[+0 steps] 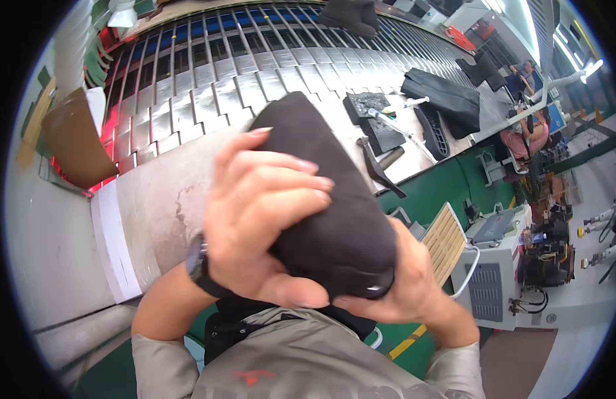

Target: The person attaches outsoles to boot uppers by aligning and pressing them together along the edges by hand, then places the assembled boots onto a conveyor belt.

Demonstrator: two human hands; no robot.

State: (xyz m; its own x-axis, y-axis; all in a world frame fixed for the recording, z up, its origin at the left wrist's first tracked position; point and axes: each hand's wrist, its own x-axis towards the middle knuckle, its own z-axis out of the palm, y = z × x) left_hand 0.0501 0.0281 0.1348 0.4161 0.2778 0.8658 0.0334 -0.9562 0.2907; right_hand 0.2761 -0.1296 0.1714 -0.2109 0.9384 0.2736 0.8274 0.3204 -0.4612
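A dark boot [321,199] with a matte, suede-like surface is held in front of my body, tilted, its rounded end toward me. My left hand [261,206] lies over its left side, fingers curled across the upper surface and thumb near the close end. Around that rounded end on the right, my right hand [408,279] is wrapped, its fingers partly hidden beneath. Some motion blur softens the edges. Beyond the boot on the bench are a hammer [374,166], a dark block [381,126], a syringe-like tube [402,132] and a black shoe sole [433,133].
A conveyor of metal slats [208,86] runs along the far side. A black leather boot shaft [444,100] lies at the bench's right, and another dark piece [351,16] at the back. To my right stand a slatted wooden board [444,243] and a grey machine [487,286]. People sit farther right.
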